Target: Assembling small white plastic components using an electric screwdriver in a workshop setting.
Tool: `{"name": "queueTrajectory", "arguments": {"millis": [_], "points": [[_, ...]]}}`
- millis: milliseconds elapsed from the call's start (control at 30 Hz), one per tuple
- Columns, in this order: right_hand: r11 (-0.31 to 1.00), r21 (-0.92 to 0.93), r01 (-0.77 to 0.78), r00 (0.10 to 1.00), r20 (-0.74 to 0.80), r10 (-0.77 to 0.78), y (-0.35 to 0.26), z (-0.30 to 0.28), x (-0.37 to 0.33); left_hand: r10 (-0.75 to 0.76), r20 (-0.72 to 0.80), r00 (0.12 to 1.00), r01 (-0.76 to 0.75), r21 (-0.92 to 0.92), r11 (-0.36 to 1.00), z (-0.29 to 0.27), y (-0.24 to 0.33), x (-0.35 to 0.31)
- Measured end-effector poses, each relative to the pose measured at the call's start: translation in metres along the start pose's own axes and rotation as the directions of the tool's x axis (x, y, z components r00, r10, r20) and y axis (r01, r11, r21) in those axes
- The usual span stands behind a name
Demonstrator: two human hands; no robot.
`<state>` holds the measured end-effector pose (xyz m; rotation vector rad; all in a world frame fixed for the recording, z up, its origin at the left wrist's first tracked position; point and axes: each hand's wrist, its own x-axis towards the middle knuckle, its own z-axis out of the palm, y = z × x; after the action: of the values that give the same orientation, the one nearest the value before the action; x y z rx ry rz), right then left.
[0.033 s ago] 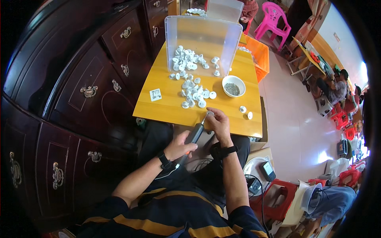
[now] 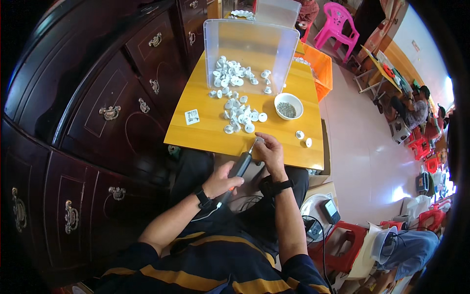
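Note:
My left hand (image 2: 222,182) is wrapped round a dark electric screwdriver (image 2: 240,164), its thin bit slanting up and to the right. Between the fingers of my right hand (image 2: 270,152), just over the table's front edge, is a small white plastic part (image 2: 259,140), mostly hidden by them. The screwdriver's tip meets that part. Just beyond my hands lies a loose heap of white round plastic parts (image 2: 240,115). A white bowl (image 2: 289,107) of small metal screws stands to its right. Two more white parts (image 2: 304,138) lie at the table's right side.
A clear plastic bin (image 2: 247,56), tipped on its side, holds more white parts on the yellow table (image 2: 196,139). Behind it to the right is an orange crate (image 2: 318,68). Dark wooden drawers (image 2: 93,117) line the left. A cable (image 2: 323,245) hangs near a red stool (image 2: 342,245).

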<state>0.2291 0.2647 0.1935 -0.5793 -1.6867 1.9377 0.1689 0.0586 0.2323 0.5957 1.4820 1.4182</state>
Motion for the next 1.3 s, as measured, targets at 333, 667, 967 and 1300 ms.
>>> {"name": "queueTrajectory", "arguments": {"millis": [333,667,967,1300], "points": [[0.999,-0.053,-0.006,1.0,-0.019,0.005,0.006,-0.003,0.002,-0.031,0.027,0.999,0.031,0.009,0.999,-0.001,0.001,0.0],[0.998,-0.049,0.027,1.0,-0.013,-0.027,0.01,-0.004,0.002,-0.045,0.043,0.998,0.045,0.007,0.999,-0.001,0.003,0.001],[0.988,-0.144,0.053,0.998,-0.024,-0.057,0.008,0.0,0.001,-0.064,0.145,0.987,0.083,-0.131,0.988,-0.013,-0.003,0.004],[0.992,-0.115,0.057,0.997,-0.041,-0.062,0.008,0.0,0.003,-0.098,0.172,0.98,0.135,-0.215,0.967,-0.011,0.001,0.003]]}}
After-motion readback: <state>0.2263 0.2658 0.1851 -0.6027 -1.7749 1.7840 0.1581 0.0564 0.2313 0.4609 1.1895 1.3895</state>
